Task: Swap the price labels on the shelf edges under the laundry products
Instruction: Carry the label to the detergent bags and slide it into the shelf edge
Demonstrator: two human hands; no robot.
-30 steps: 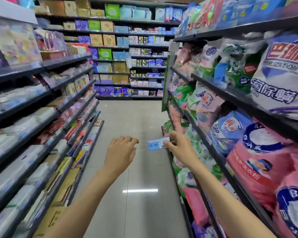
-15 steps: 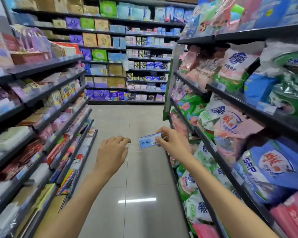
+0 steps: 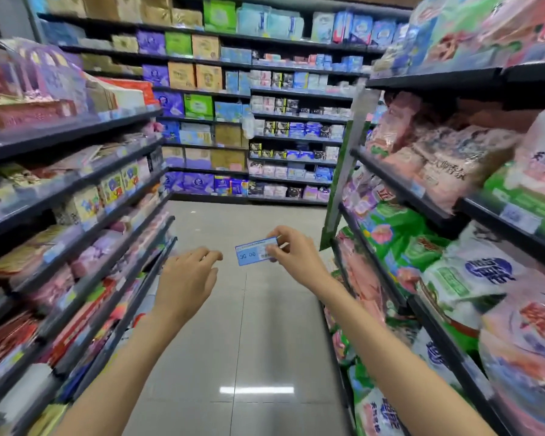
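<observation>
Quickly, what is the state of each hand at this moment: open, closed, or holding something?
Left hand: empty, fingers loosely curled, touching nothing.
Right hand: pinching the blue price label at its right end.

The blue price label (image 3: 256, 252) pinched in the right hand (image 3: 291, 259) reads "30 00" in dark digits, with a barcode beside the number and a line of print along its top edge too small to read. Printing on the laundry bags (image 3: 472, 278) on the right-hand shelves is too blurred to read.
</observation>
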